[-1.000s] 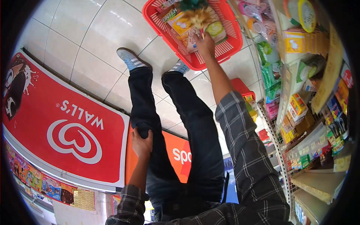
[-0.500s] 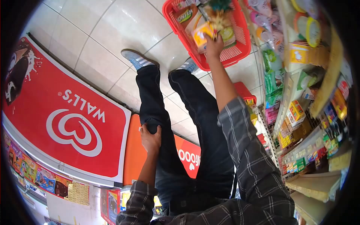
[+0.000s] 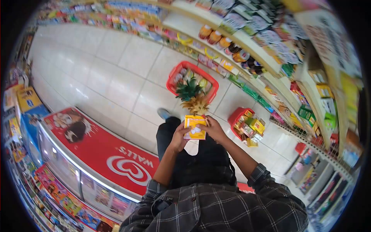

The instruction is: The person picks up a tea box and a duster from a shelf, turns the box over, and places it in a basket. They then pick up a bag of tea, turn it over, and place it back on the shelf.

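My left hand (image 3: 179, 138) grips the left side of a yellow box (image 3: 195, 127) held in front of my body. On its right side my right hand (image 3: 213, 129) is closed on the same box, with the thumb across its front. A feather duster (image 3: 195, 103) with brown and dark green feathers sticks out just past the box, beside my right fingers; its handle is mostly hidden. Beyond the feathers a red basket (image 3: 211, 94) with packaged goods in it rests on the tiled floor.
A second red basket (image 3: 233, 118), full of boxes, stands on the floor at the right. Stocked shelves (image 3: 266, 54) curve along the top and right. A red-topped Wall's freezer (image 3: 96, 145) runs along the left, beside my legs.
My right hand has come up out of the basket with the yellow box and the duster. My left hand has left my knee and taken hold of the box. The view has risen and widened.
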### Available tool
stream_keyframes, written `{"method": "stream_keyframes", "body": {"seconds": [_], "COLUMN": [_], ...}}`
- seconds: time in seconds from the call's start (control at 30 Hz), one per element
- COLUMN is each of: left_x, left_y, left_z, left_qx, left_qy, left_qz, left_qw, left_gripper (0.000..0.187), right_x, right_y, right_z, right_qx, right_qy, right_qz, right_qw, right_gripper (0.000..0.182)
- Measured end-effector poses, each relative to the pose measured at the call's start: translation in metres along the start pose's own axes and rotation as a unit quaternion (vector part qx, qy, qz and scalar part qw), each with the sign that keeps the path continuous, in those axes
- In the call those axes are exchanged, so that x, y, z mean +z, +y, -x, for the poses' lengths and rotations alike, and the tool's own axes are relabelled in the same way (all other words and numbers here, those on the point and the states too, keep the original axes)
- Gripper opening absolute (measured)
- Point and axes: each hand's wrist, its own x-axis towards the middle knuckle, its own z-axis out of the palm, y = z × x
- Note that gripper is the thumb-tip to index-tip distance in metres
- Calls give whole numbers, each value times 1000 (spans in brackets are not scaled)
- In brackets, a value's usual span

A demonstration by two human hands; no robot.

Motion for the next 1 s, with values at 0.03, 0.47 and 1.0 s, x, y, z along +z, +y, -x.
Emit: {"method": "stream_keyframes", "body": {"seconds": [0.03,0.47,1.0], "left_x": [13,47,22], "left_y": [15,215,256], "left_z": [8,154,238], "left_qx": [7,56,134], "left_qy": [-6,-221,-288], "left_qz": [-2,40,-44], "left_qw": [1000,973,947], "left_gripper": [51,83,89], "right_x": [-1,-8,82], "right_y": [-16,-278,-323], "right_z": [8,162,161], "right_qx": [-106,-147,-201], "right_qy": [76,76,195], "right_qz": [63,64,103], "right_qw": [989,984,954], "right_gripper": [46,22,21]}}
